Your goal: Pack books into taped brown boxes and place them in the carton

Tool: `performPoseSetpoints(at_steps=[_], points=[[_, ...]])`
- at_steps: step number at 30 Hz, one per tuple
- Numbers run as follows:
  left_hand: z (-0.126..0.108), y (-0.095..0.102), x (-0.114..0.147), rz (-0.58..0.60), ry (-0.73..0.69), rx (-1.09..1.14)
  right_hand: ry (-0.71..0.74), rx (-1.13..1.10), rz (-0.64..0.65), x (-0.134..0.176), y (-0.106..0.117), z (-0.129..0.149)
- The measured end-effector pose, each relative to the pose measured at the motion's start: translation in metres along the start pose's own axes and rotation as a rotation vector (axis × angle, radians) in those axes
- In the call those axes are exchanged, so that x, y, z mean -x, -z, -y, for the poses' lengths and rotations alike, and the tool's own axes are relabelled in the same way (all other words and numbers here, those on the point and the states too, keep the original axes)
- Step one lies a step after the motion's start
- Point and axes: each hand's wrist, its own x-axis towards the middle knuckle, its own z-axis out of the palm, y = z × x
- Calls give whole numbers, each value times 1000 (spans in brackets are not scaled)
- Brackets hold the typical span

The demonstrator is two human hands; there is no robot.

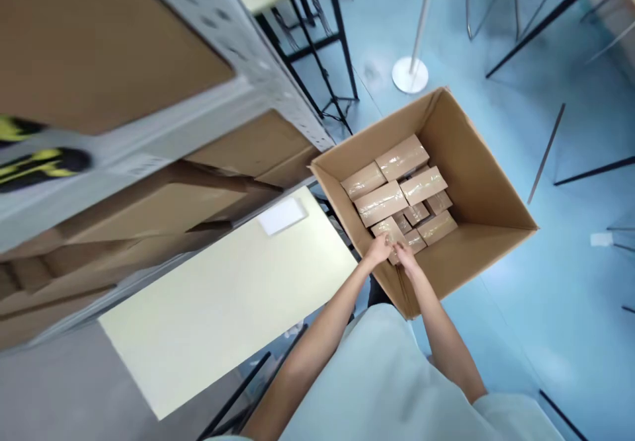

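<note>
A large open cardboard box (489,163) stands in front of me, with several small brown boxes sealed in shiny clear tape inside it. Both my hands reach over its near edge to one small cardboard box (389,228) in the near corner. My left hand (380,248) has its fingers closed at that box's left side. On the other side, my right hand (405,256) is closed at the same box's near end. Another taped box (381,203) lies just beyond, and a further one (437,227) lies to the right.
Left of the large box is a pale yellow table (223,295) with a white flat item (282,216) on it. Grey metal shelving (198,104) with cardboard boxes runs along the left. A white round-based stand (410,75) and dark table legs rise from the blue floor.
</note>
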Motion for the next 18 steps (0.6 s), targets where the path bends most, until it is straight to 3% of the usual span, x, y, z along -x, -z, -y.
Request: performPoseSetpoints(at_steps=[4,9,14,18], points=[[12,41,80,-76,-209,289,247,13,43,51,4,44],[81,111,195,-354,-371,599,584,22,179,137,-25,82],[172,166,323,-711,-387,800,718,190,439,233,-110,101],[239,176,404,-979,-405,959,856,350,672,311,-199,97]])
